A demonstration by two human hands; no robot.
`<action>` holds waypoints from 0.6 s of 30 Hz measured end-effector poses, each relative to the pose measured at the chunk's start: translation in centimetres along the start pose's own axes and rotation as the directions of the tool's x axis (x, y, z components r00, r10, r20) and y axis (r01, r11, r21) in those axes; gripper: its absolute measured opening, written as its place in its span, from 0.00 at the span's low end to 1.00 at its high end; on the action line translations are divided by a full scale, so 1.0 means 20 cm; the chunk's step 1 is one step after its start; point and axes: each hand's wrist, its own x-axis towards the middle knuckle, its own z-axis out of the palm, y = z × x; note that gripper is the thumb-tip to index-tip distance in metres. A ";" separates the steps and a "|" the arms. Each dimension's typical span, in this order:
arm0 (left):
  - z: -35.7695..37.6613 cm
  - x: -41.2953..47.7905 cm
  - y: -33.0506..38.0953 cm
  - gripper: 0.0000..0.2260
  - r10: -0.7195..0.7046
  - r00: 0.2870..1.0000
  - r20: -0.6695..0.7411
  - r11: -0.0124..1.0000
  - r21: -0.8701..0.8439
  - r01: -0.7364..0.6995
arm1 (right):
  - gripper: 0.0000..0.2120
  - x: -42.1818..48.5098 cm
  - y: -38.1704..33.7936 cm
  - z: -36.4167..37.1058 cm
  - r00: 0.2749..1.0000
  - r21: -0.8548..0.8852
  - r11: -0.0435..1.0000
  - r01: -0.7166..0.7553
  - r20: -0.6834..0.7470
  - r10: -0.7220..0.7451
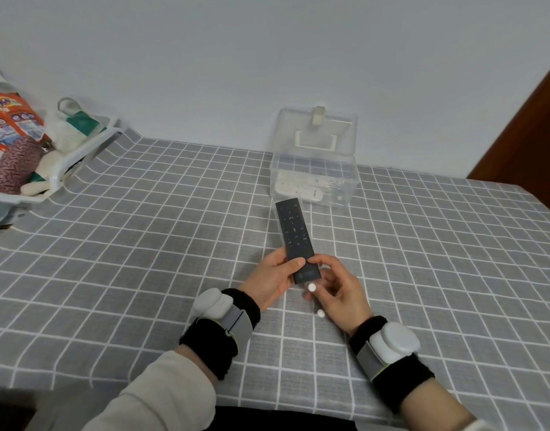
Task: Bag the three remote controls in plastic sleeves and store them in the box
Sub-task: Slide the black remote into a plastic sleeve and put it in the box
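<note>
A black remote control (294,231) is held above the checked tablecloth, its far end pointing toward the box. My left hand (272,279) grips its near end from the left, thumb on top. My right hand (339,290) pinches the same end from the right and also holds a clear plastic sleeve (315,301) with white snap buttons; the sleeve's extent around the remote is hard to tell. A clear plastic box (314,181) stands open behind, its lid leaning on the wall. Two white remotes (298,189) lie inside it.
A white basket (65,163) full of packets and soft items sits at the far left edge of the table. A brown wooden panel (528,135) stands at the right. The grey checked cloth (143,244) covers the whole table.
</note>
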 end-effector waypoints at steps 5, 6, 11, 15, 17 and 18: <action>0.00 -0.01 0.00 0.16 -0.002 1.000 0.003 1.000 0.016 0.002 | 0.22 0.00 0.01 0.00 0.999 0.058 0.997 -0.046 -0.022 0.047; 0.00 -0.01 0.01 0.17 -0.004 1.000 0.003 1.000 0.026 0.004 | 0.22 0.00 0.02 0.00 0.998 0.068 0.996 -0.050 -0.029 0.052; 0.00 -0.01 0.01 0.17 0.004 0.999 -0.038 1.000 -0.007 -0.004 | 0.21 0.00 0.01 0.00 0.999 0.027 1.000 -0.002 -0.041 0.003; -0.02 0.01 0.02 0.17 0.038 0.989 -0.144 0.996 -0.072 -0.048 | 0.22 0.00 -0.01 -0.01 0.999 0.087 0.996 -0.016 -0.037 0.019; -0.03 0.02 0.02 0.16 0.054 0.982 -0.183 0.990 -0.117 -0.076 | 0.18 0.00 -0.02 -0.01 1.000 0.091 0.996 -0.023 -0.009 0.024; -0.03 0.02 0.02 0.16 0.059 0.978 -0.199 0.986 -0.139 -0.087 | 0.16 -0.01 -0.02 -0.01 1.000 0.073 0.997 -0.026 0.006 0.026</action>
